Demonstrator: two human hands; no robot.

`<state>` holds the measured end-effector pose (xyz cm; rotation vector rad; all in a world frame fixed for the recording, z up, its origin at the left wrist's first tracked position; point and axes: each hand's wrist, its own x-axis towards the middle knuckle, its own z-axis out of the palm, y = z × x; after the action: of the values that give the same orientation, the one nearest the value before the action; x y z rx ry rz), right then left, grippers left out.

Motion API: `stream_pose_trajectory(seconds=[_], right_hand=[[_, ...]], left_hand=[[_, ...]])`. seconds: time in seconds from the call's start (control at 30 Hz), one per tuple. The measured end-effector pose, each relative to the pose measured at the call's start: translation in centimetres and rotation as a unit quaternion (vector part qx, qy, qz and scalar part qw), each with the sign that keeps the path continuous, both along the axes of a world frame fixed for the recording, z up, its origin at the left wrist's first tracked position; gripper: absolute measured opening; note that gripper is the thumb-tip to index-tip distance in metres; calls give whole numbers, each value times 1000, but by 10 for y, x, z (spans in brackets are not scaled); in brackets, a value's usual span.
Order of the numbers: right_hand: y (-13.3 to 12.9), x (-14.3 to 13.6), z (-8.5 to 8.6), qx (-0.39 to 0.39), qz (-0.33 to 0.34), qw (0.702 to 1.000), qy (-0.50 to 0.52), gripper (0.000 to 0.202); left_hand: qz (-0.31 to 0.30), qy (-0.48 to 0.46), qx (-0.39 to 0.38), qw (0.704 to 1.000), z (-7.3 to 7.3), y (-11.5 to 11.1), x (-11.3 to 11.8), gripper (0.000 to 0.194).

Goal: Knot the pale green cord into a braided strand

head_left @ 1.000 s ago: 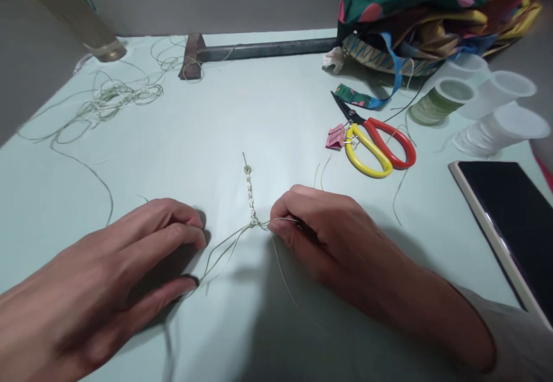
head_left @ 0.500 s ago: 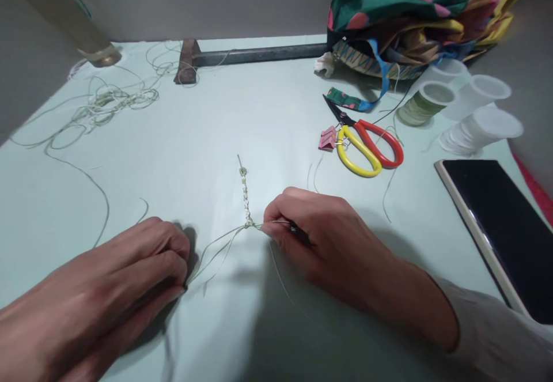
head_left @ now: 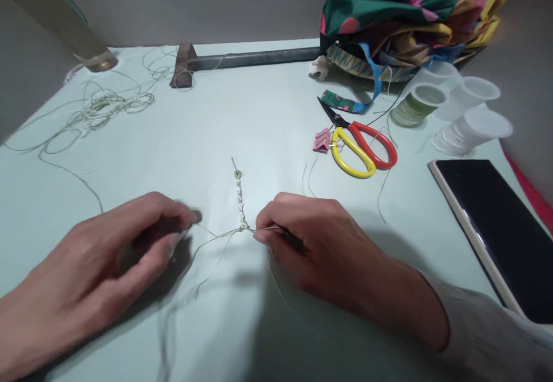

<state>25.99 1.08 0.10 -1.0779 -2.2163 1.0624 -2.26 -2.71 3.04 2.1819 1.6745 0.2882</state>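
A short braided cord in pale green and white lies on the table, a small loop at its far end. Loose strands fan out from its near end. My right hand pinches strands between thumb and forefinger just right of the last knot. A thin dark item inside that hand is mostly hidden. To the left, one strand runs up to the fingertips of my left hand, seemingly caught between fingers. The left thumb stands apart from the forefinger. Other strands hang loose below.
Scissors, a pink binder clip, thread spools and a phone lie on the right. Behind are a hammer and a colourful cloth bundle. Tangled cord lies at left.
My left hand has let go of most strands and risen slightly, its thumb and forefinger now spread, one strand at the fingertips. My right hand keeps its pinch. The view has shifted slightly.
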Motion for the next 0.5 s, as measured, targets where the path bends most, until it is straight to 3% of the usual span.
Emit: stream_pose_trajectory(seconds=[0.2, 0.33, 0.5], right_hand=[[1, 0, 0, -20, -8, 999, 33, 20], [2, -1, -1, -36, -19, 997, 67, 19], [4, -1, 2, -62, -29, 994, 87, 19]], left_hand=[[-152, -5, 62, 986, -11, 12, 12, 33], [-179, -9, 106, 978, -12, 20, 21, 26], [-183, -42, 91, 978, -10, 19, 31, 20]])
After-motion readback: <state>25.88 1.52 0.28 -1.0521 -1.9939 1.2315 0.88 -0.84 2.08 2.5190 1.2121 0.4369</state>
